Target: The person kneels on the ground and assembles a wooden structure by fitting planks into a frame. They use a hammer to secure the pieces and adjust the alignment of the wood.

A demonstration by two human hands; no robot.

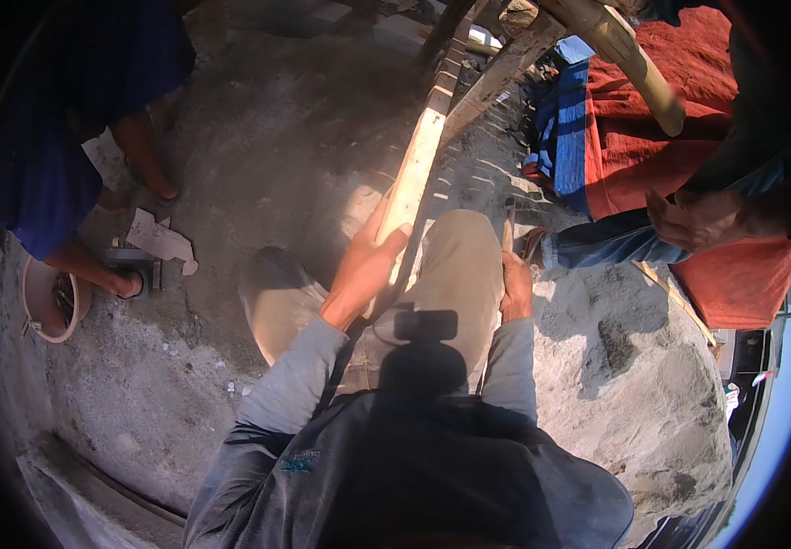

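Observation:
A long, pale wooden batten [418, 165] slants up and away from between my knees. My left hand [365, 265] is wrapped round its lower part, with the thumb along the near face. Beside my right knee, my right hand [516, 285] is closed on a slim wooden-handled tool [508, 233] pointing away from me. The small dark end of this tool looks like a hammer head, but it is too small to be sure. The batten's far end reaches the wooden poles at the top.
Thick wooden poles [615, 46] cross at the upper right, before a red tarp [661, 174] with a blue edge. One person's hand [716, 220] is near on the right. Another person's bare leg [93, 265] is at the left, by a pale bucket [31, 297]. A sandy mound [633, 384] rises at right.

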